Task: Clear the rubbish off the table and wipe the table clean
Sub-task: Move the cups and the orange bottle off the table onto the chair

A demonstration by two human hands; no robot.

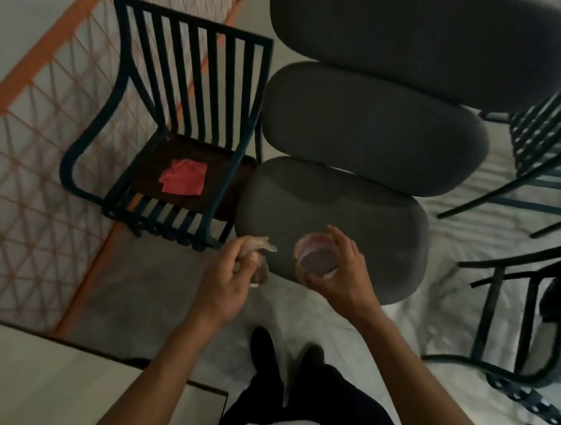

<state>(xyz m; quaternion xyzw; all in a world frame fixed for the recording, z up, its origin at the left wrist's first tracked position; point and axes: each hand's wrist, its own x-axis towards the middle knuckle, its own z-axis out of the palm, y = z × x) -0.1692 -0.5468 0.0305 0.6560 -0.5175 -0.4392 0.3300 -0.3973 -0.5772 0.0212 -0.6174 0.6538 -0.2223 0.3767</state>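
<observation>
My right hand (pixel 338 275) grips a small round cup (pixel 315 258) with a pinkish rim, its open mouth facing up, held in front of a grey cushioned seat (pixel 375 223). My left hand (pixel 230 276) pinches a crumpled bit of rubbish (pixel 260 250), pale on top and brown below, just left of the cup. The white table (pixel 26 372) shows only as a corner at the lower left, behind both hands. A red cloth (pixel 183 177) lies on the seat of a dark slatted chair (pixel 178 113).
Two more grey cushioned seats (pixel 372 128) stand stacked beyond the first. Dark metal chairs (pixel 539 165) crowd the right side. An orange mesh fence (pixel 38 115) runs along the left. My legs and dark shoes (pixel 263 346) stand on pale floor.
</observation>
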